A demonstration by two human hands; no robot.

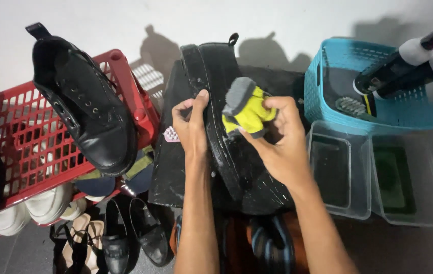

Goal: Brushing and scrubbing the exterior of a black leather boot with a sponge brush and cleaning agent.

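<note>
Black leather shows on the boot (pixel 226 127), which lies on its side at the middle of the view, sole edge up, over a dark cloth (pixel 168 167). The left hand (pixel 192 124) is closed on the boot, thumb laid on the sole rim and fingers curled round the far side. The right hand (pixel 277 139) grips a yellow sponge (pixel 247 109) with a grey pad on top, pinched between thumb and fingers; the sponge's lower end touches the wet, speckled edge of the sole.

Left of the boot, a second black boot (pixel 82 109) rests across the rim of a red crate (pixel 18 137), toe pointing down toward the cloth. White shoes (pixel 34 208) sit below the crate, and near them on the floor lie black flats (pixel 132 231) and strappy sandals (pixel 74 243).

Right of the boot stands a blue basket (pixel 379 109) holding a brush (pixel 351 105) and two dark bottles (pixel 404 63) with white necks that lean over its far rim. Just in front of the basket are two clear tubs (pixel 366 175) side by side, the right one showing something green inside. A pale wall (pixel 150 20) runs behind everything.
</note>
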